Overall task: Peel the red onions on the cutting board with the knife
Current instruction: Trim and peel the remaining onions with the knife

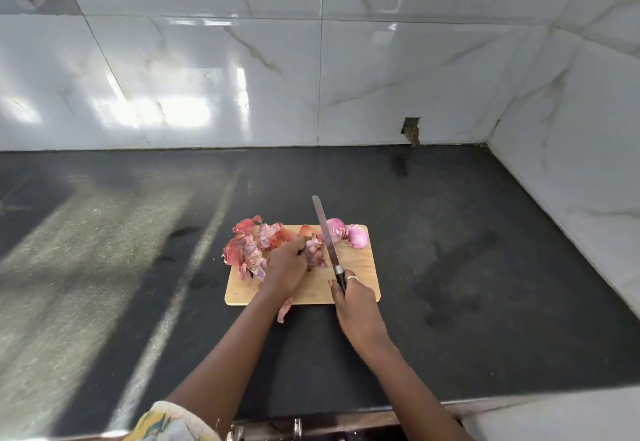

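A wooden cutting board (360, 267) lies on the dark counter. My left hand (285, 266) grips a partly skinned red onion (315, 250) at the board's middle. My right hand (351, 297) holds the knife (327, 236) by its black handle, the long blade pointing away from me just right of that onion. Two peeled pinkish onions (335, 227) (357, 235) rest at the board's far right corner. A heap of red and pink onion skins (249, 246) covers the board's left part.
One loose skin (284, 309) hangs over the board's near edge onto the black countertop (450, 250). Glossy marble-look tiled walls rise behind and at the right. The counter's front edge runs near my body.
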{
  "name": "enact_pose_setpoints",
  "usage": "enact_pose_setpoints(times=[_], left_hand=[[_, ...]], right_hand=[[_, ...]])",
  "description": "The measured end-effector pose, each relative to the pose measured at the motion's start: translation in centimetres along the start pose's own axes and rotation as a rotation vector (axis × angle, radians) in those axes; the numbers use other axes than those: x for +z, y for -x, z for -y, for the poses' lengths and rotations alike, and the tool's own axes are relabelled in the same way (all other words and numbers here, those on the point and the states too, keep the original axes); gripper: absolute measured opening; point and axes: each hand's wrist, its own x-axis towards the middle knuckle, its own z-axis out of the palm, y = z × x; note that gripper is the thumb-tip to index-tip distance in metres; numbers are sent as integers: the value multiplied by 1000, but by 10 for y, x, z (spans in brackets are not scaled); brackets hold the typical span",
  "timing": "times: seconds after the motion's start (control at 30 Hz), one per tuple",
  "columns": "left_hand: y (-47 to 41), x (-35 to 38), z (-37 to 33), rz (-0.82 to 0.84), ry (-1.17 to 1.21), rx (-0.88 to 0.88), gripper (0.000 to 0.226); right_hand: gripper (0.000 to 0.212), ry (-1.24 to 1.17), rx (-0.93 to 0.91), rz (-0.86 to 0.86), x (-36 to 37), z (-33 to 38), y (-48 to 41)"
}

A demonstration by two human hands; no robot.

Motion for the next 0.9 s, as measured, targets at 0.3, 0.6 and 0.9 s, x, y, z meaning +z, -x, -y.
enact_pose_setpoints(times=[0.3, 0.6, 0.9], left_hand=[[13, 12, -9, -53, 85, -52, 20], [19, 25, -11, -106, 162, 6, 25], [14, 25, -15, -174, 70, -1, 25]], right_hand=[[37, 133, 34, -63, 7, 0, 14], [48, 210, 41, -52, 7, 8, 14], [62, 272, 128, 37, 9, 28, 24]])
